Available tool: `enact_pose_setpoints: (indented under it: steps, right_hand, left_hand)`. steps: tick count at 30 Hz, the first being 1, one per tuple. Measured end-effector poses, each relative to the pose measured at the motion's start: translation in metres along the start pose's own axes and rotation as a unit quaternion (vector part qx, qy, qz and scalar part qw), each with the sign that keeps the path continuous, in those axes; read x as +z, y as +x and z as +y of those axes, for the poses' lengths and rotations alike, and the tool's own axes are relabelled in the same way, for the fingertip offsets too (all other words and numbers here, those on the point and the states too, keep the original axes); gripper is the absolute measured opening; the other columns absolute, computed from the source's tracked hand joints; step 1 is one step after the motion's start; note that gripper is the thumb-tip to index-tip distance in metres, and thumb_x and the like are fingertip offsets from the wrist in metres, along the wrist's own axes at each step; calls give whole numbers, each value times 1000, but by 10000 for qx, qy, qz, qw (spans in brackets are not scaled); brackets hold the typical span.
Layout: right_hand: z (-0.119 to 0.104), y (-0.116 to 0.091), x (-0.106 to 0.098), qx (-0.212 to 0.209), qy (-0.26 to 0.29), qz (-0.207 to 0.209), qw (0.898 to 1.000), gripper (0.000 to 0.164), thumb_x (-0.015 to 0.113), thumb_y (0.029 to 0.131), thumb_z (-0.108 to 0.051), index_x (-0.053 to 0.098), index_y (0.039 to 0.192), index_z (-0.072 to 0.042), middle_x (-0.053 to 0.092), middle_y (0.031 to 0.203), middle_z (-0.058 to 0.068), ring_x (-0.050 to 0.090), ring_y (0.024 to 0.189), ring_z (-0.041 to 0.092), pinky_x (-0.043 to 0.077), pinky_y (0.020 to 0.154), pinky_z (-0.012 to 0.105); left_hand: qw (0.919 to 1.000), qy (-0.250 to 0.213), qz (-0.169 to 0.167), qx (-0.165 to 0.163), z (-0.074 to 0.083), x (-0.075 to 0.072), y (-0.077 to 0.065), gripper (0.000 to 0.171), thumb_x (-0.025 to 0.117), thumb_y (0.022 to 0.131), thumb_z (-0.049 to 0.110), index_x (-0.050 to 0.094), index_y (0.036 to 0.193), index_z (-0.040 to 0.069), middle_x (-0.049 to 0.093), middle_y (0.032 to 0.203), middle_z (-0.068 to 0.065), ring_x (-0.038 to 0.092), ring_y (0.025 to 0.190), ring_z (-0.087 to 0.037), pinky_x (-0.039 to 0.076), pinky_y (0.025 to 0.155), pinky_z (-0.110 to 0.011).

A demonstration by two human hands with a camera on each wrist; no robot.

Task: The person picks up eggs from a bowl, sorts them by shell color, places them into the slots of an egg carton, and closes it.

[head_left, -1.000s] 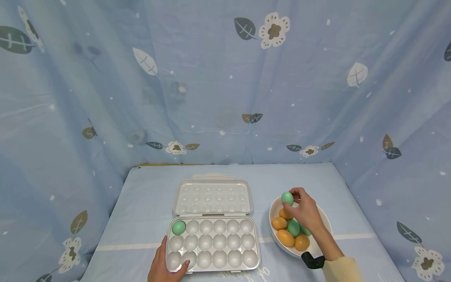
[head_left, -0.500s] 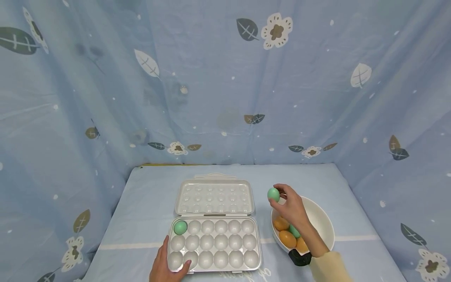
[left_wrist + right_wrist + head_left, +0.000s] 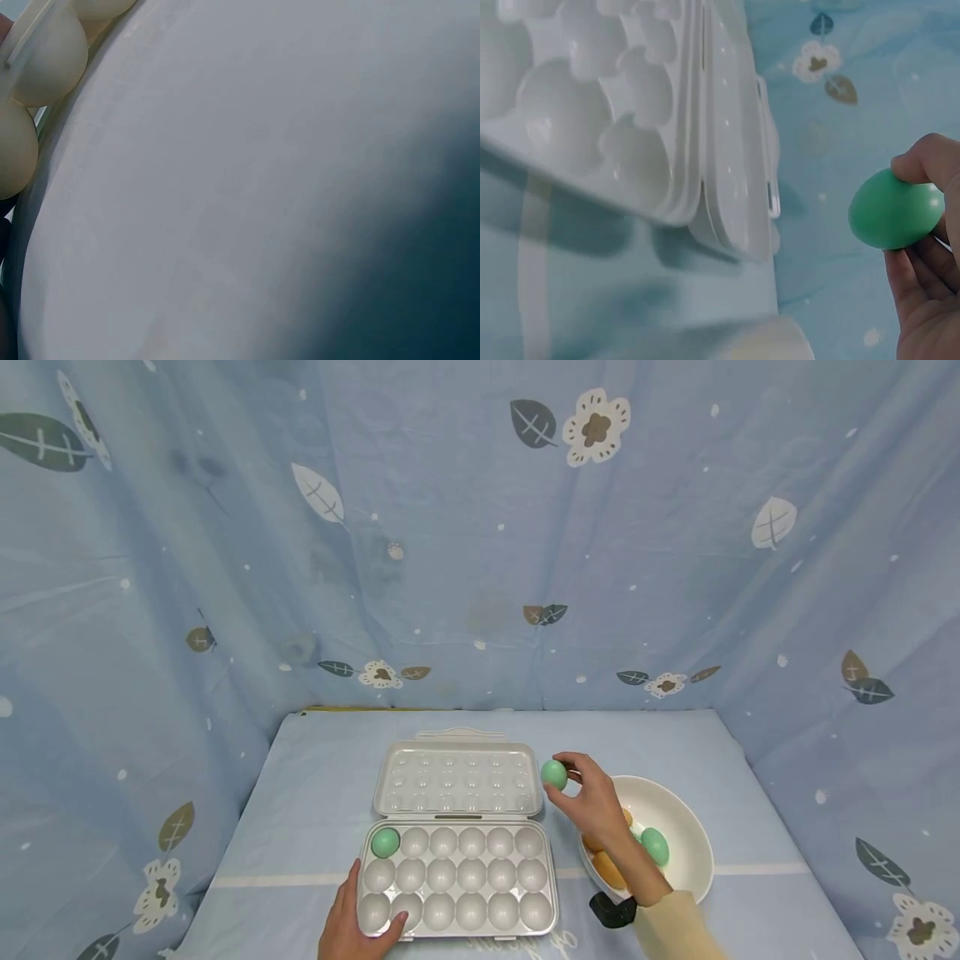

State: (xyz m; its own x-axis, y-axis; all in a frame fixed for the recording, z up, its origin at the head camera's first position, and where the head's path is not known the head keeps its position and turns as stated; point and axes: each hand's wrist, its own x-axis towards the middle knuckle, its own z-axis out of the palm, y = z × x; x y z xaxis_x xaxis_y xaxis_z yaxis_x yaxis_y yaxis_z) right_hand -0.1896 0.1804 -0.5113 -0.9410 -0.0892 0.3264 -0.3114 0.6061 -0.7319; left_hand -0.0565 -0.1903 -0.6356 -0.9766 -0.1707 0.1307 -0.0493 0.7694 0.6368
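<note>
Soft, even light fills the head view, casting only faint shadows under the egg tray [image 3: 457,877] on the desk [image 3: 315,793]; wide-angle distortion bows the curtain edges. The left wrist view is a blurred grey expanse, darkening at lower right, perhaps too close to focus. The right wrist view is slightly soft.

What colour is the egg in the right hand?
Green: the egg pinched by the right hand, clearest in the right wrist view.
</note>
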Motion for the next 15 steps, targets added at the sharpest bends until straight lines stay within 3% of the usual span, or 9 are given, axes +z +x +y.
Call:
enact_pose_setpoints:
  steps: [15]
  right_hand:
    - [-23, 0, 44, -452, 364, -321, 9978, 47, 86, 82, -4, 65, 124, -7, 68, 117, 5, 69, 107, 24, 59, 95, 36]
  left_hand:
    - [9999, -49, 83, 30, -8, 5, 0, 118, 90, 70, 56, 30, 156, 2, 58, 134, -19, 65, 114, -36, 55, 94, -57]
